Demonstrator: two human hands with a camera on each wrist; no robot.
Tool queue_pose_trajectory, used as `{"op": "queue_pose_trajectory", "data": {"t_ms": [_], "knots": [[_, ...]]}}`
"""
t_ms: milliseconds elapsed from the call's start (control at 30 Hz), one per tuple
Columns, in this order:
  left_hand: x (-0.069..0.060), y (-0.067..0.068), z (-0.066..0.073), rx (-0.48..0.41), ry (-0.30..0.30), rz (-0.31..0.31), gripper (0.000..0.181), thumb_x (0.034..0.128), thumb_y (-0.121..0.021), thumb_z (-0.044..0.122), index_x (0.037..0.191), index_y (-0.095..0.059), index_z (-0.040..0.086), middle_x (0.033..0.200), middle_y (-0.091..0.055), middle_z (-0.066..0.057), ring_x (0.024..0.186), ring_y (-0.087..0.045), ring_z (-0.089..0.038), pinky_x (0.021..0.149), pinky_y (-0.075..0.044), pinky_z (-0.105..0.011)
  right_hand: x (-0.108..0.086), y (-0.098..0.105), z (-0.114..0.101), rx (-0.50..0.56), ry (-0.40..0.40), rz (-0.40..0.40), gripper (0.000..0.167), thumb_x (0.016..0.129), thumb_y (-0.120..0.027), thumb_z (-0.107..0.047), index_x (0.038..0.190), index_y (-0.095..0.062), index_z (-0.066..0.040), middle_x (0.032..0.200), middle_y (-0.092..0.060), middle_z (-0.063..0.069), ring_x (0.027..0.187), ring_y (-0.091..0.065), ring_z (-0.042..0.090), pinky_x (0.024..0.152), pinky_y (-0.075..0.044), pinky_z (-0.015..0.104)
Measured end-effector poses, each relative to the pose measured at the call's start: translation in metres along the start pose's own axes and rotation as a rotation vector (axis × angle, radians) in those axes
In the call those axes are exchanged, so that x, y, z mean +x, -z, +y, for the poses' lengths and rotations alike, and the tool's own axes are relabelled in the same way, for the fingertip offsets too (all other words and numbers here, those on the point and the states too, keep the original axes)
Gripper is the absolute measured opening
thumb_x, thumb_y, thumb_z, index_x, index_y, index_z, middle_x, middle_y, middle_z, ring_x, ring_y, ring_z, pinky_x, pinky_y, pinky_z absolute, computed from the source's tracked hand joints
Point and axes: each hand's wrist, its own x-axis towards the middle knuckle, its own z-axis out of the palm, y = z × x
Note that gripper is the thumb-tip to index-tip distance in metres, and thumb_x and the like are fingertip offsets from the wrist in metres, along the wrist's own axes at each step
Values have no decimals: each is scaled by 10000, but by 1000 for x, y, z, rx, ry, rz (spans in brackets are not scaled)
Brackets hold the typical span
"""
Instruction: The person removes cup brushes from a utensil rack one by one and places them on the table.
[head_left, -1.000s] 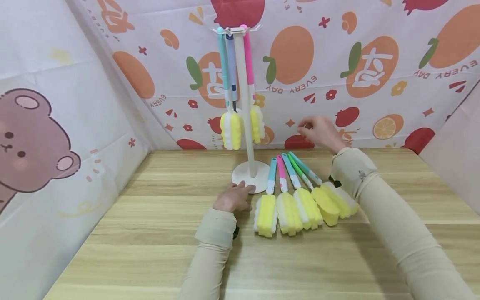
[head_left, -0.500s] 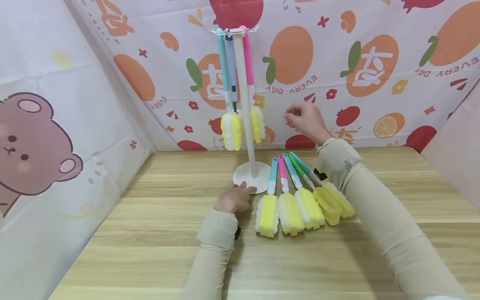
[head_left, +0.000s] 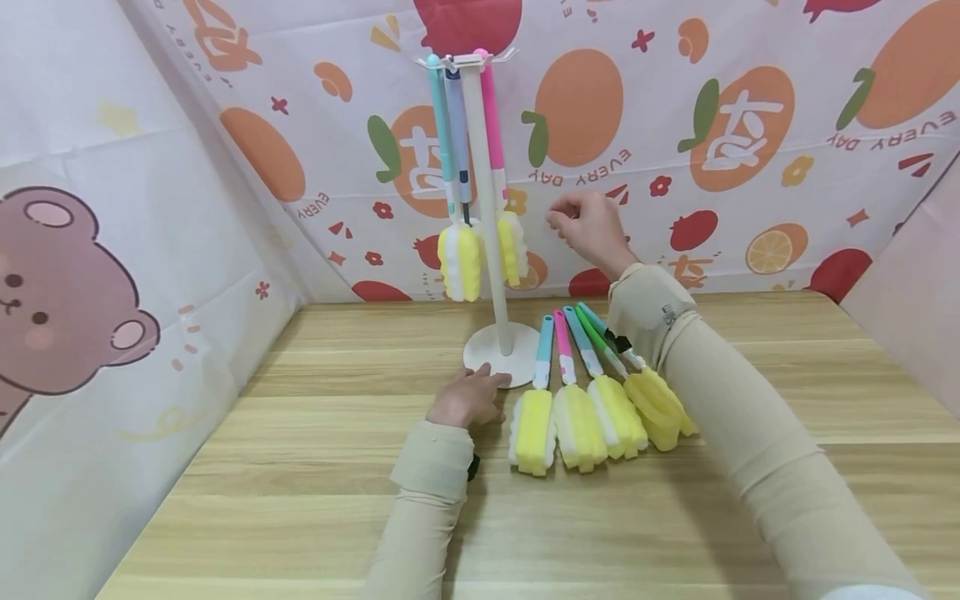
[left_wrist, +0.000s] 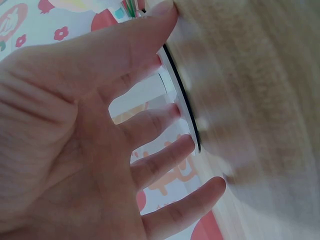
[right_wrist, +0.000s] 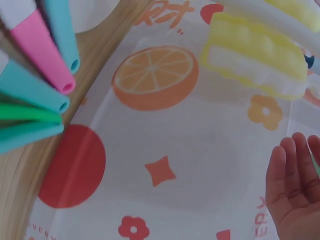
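A white rack [head_left: 487,208] with hooks on top stands on the wooden table, its round base [head_left: 495,350] flat on the wood. From its hooks hang sponge brushes: one with a teal handle [head_left: 441,133], one with a periwinkle handle [head_left: 457,117], and one with a pink handle [head_left: 491,117]. My left hand [head_left: 467,396] rests its spread fingertips on the base's near edge, as the left wrist view shows too. To the right of the pole, my right hand [head_left: 588,227] is in the air, holding nothing; in the right wrist view its fingers look fairly straight.
Several sponge brushes lie fanned out right of the base, among them a pink-handled brush [head_left: 564,350] and a green-handled brush [head_left: 596,337], yellow-and-white sponge heads toward me. A fruit-print cloth [head_left: 577,108] hangs behind the table; a bear-print cloth [head_left: 202,250] hangs at the left.
My right hand has moved left and slightly up, toward the rack. My left hand stays on the base, and the brushes have not moved.
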Motion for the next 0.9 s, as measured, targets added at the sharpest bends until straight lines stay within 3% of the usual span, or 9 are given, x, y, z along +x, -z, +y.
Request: {"op": "queue_pose_trajectory", "data": {"t_ms": [233,500,900], "knots": [[0,0,-1,-1,1,-1,597,954,-725,237,1509,-506,243,1637,-310,-98,1476,-284,-352,1100,-341,-614,4,-10,-7,14,12,13,234,1007,-650,-153,1157,-719,12,1137,-694,128,957,-590,255,885,-538,325],[0,0,-2,3,2,7,599,946,-735,235,1503,-515,239,1632,-322,-98,1470,-294,-362,1092,-345,-626,9,-14,-15,43,-2,-21,240,1010,-642,-141,1192,-704,3,1191,-677,122,996,-578,253,909,-528,305],[1,-1,-1,9,-12,11,600,941,-741,236,1499,-521,236,1626,-332,-102,1461,-308,-362,1085,-358,-619,17,-12,-26,83,-59,-181,360,1019,-631,-173,1361,-623,-61,1369,-599,90,1231,-554,250,1023,-477,392]]}}
